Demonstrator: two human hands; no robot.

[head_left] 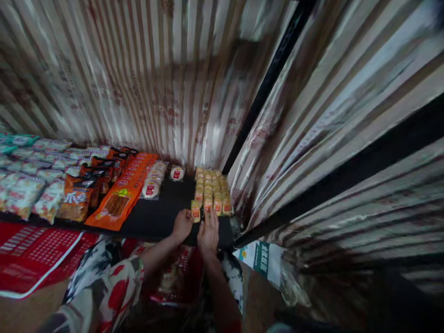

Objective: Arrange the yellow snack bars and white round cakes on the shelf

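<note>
Both hands worked at the near edge of a black shelf [163,212], at about six o'clock in the view. The left hand [181,225] was curled, its fingertips pinched on a small yellow packet [195,210] with a red label, the front-left one of a block of small yellow packets [212,190] lined in rows at the shelf's right end. The right hand [208,232] lay flat and open, fingers stretched toward the front row of that block, holding nothing.

At nine o'clock from the hands lay long orange packs [122,194] with a picture of brown sticks; their print was too blurred to read. Just beyond, at eleven o'clock, sat round pale packs [152,182] bearing red labels. Farther left, a brown-orange bag [77,201] showed large white characters, not clearly legible. At four o'clock a green-and-white printed carton [262,259] stood below the shelf, its writing unreadable.
</note>
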